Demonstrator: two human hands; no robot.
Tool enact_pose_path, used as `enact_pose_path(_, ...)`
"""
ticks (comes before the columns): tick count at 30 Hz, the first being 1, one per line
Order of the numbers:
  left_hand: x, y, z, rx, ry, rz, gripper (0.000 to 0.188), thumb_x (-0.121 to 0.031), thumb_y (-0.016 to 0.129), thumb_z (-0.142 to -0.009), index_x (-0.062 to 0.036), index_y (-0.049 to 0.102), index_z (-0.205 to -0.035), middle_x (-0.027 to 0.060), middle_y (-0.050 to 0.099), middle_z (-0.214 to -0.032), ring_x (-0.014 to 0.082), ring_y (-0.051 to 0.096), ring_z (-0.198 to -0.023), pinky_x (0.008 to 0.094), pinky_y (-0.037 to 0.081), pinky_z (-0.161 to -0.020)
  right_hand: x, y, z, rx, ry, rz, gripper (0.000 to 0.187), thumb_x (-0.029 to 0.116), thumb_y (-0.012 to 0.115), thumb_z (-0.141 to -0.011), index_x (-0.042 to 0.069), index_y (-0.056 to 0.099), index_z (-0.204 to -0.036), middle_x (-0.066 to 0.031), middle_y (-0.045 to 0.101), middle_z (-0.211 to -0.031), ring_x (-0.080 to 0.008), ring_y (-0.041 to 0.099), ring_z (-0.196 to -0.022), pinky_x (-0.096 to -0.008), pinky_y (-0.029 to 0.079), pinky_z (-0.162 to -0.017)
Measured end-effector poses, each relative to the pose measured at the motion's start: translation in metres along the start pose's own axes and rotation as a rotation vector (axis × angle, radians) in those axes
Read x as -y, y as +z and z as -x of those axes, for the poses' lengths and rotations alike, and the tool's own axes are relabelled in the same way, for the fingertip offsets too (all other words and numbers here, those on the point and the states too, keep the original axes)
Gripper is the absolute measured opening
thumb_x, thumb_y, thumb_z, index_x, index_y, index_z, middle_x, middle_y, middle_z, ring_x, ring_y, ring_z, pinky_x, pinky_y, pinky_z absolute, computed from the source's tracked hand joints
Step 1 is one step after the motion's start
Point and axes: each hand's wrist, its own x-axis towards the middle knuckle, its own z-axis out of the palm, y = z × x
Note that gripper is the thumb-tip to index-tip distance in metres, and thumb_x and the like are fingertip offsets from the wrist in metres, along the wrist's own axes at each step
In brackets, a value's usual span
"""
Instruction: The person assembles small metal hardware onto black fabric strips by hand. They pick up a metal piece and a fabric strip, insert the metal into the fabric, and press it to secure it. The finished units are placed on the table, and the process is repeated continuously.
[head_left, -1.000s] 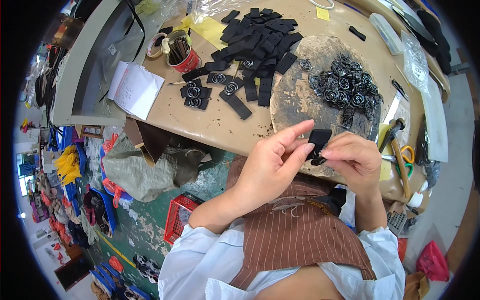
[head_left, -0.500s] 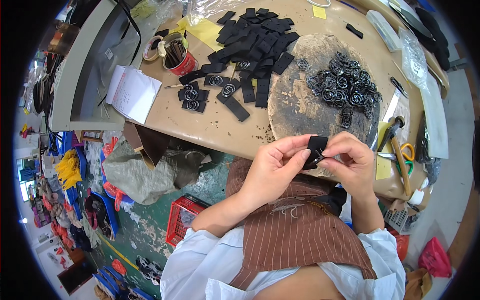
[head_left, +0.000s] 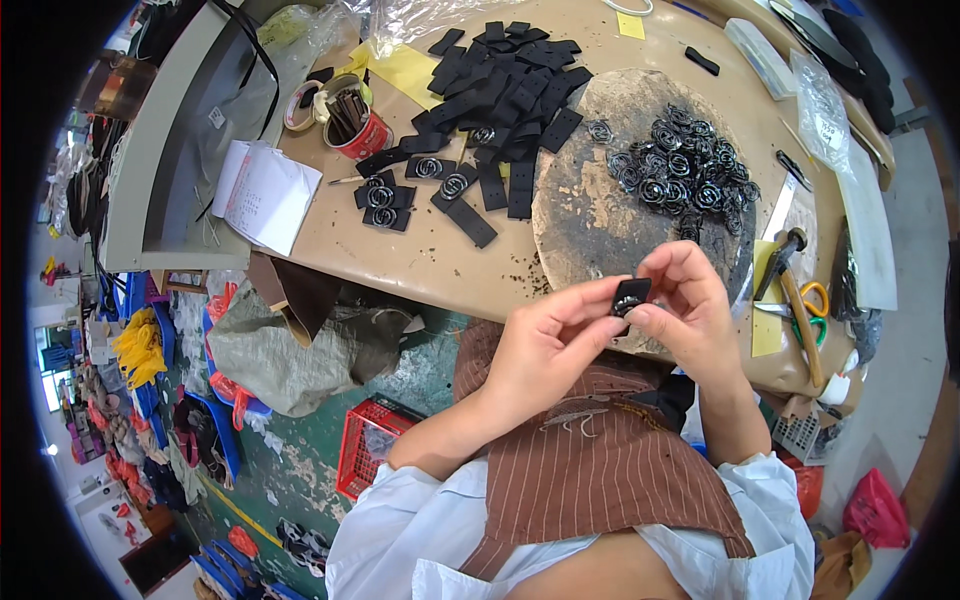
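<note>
In front of my chest, over the near edge of a worn round block (head_left: 565,215), my left hand (head_left: 535,345) pinches a short black strap piece (head_left: 636,287) between thumb and fingers. A dark, shiny round metal ornament (head_left: 625,305) lies against the strap's face. My right hand (head_left: 695,325) presses its thumb on this ornament; its index finger is bent and raised behind the strap. A pile of similar coiled metal ornaments (head_left: 680,165) lies on the block. To its left is a heap of black strap pieces (head_left: 510,85), and several nearer ones bear ornaments (head_left: 453,186).
A hammer (head_left: 800,310), orange-handled scissors (head_left: 815,298) and a cutter knife (head_left: 795,170) lie on the right. At the left stand a red tin (head_left: 365,138) of brown strips, a tape roll (head_left: 300,105) and an open notebook (head_left: 265,195). A red crate (head_left: 365,450) sits on the floor.
My right hand has shifted its grip: the index finger has lifted, and the thumb now presses the ornament. The ornament's round face now shows against the strap; my left hand keeps its pinch.
</note>
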Motion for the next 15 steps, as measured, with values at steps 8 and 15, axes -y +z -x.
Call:
enact_pose_path(8, 0.010, 0.003, -0.009, -0.064, 0.022, 0.365, 0.035, -0.001, 0.054, -0.089, -0.0077, 0.036, -0.119, 0.0028, 0.052, -0.109, 0.0105, 0.056, -0.094, 0.0221, 0.047, -0.080, -0.012, 0.009, -0.002, 0.003, -0.157, 0.049, 0.027, 0.007, 0.066, -0.081, -0.001, 0.058, -0.106, -0.0070, 0.048, -0.112, -0.0123, 0.047, -0.103, -0.0277, 0.040, -0.086)
enact_pose_path(15, -0.003, -0.013, -0.011, -0.216, 0.173, -0.378, 0.020, -0.008, 0.071, -0.076, -0.0037, 0.068, -0.095, 0.0037, 0.060, -0.079, 0.0120, 0.058, -0.080, 0.0245, 0.045, -0.075, 0.009, 0.005, 0.001, -0.037, 0.092, 0.064, 0.019, 0.000, 0.062, -0.083, -0.003, 0.059, -0.102, -0.0061, 0.056, -0.094, -0.0093, 0.055, -0.082, -0.0194, 0.044, -0.074)
